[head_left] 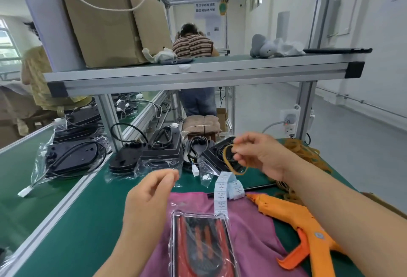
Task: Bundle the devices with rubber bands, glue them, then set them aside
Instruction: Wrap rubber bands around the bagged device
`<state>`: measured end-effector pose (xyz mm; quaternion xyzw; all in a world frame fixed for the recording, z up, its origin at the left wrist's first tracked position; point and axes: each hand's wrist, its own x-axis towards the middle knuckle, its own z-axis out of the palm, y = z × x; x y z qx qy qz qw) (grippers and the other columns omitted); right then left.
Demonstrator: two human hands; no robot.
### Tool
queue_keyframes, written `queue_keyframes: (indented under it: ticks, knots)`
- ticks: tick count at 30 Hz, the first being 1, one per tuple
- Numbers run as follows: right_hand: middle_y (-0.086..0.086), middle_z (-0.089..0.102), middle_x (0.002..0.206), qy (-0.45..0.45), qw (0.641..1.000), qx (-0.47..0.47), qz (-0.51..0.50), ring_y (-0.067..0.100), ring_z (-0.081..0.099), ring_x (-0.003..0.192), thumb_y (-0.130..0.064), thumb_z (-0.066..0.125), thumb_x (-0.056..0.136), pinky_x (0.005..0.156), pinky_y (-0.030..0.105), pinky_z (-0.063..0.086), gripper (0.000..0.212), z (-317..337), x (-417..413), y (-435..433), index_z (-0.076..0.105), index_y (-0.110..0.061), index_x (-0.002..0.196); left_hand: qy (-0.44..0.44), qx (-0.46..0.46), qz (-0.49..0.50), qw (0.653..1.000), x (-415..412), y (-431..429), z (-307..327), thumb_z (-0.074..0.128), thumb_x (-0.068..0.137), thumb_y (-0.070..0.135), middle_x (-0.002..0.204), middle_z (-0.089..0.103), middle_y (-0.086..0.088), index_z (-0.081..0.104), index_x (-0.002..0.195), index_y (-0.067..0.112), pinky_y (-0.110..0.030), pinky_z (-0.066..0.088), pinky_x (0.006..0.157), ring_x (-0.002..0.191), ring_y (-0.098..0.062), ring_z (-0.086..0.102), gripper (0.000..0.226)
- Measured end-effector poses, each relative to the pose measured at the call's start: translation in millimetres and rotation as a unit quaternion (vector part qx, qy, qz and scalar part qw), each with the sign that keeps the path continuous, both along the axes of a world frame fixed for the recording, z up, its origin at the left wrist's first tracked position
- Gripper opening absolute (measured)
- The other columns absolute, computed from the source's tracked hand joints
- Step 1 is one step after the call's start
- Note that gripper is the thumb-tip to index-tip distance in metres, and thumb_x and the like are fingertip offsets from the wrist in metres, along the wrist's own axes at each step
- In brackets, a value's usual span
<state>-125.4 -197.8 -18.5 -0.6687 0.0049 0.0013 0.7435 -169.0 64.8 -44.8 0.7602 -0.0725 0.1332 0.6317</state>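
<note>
Two hands hung over the desk (88, 221): the right hand (256, 155) pinched a thin tan rubber band (226, 159); the left hand (149, 191) curled, grip unclear. Below, the black-and-orange device (202, 243) lay bagged in glossy plastic on pink cloth (253, 221), beside an orange glue gun (304, 226).

Right hand (259, 155) pinching a rubber band (233, 163) above the green table (88, 221).

The band hangs as a loop from the curled fingers of the right hand. The left hand (152, 191) is raised beside it, thumb and forefinger close together; whether they pinch anything cannot be told. Below the hands a bagged red-and-black device (202, 246) lies on a pink cloth (253, 232), an orange glue gun (304, 228) just to its right. A strip of labels (224, 188) and a pile of rubber bands (306, 151) lie farther back.
</note>
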Motion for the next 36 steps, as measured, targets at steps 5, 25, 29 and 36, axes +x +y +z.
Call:
queue_keyframes:
  ticks: [5,25,29,36]
  knots:
    - [0.011,0.068,0.085,0.008,0.963,0.049,0.266,0.016,0.067,0.071,0.005,0.059,0.085,0.064,0.024,0.056,0.016,13.5,-25.4,50.6,0.062,-0.007,0.096,0.127,-0.093,-0.142,0.977,14.9,-21.6,12.7,0.046,0.102,0.034,0.095,0.076,-0.003,0.078,0.096,0.017,-0.045,0.051,0.097,0.098,-0.021,0.069,0.036]
    - [0.01,0.069,0.071,0.137,0.867,-0.474,0.071,0.014,0.065,0.052,-0.032,0.056,0.096,0.046,0.021,0.051,0.031,-46.5,-38.0,57.9,0.057,-0.01,0.076,0.261,-0.141,-0.151,0.943,23.6,54.9,-26.3,0.037,0.096,-0.014,0.107,0.075,-0.013,0.065,0.115,0.015,-0.029,0.062,0.07,0.084,-0.021,0.075,0.045]
    - [0.009,0.066,0.076,0.213,0.887,-0.406,0.049,0.011,0.063,0.043,-0.039,0.06,0.093,0.046,0.022,0.052,0.025,-64.8,-38.3,63.8,0.056,-0.015,0.085,0.252,-0.002,-0.062,0.966,23.1,49.1,-52.1,0.059,0.095,0.0,0.085,0.07,-0.014,0.068,0.104,0.011,-0.017,0.047,0.04,0.046,-0.012,0.064,0.017]
    - [-0.003,0.064,0.068,0.242,0.925,-0.291,0.024,0.009,0.058,0.058,-0.039,0.074,0.084,0.048,0.019,0.046,0.023,-77.0,-41.3,69.6,0.064,-0.019,0.088,0.351,0.073,-0.144,0.922,21.3,41.8,-46.9,0.054,0.095,0.05,0.084,0.076,-0.008,0.07,0.106,0.007,-0.029,0.058,0.06,0.061,-0.015,0.069,0.047]
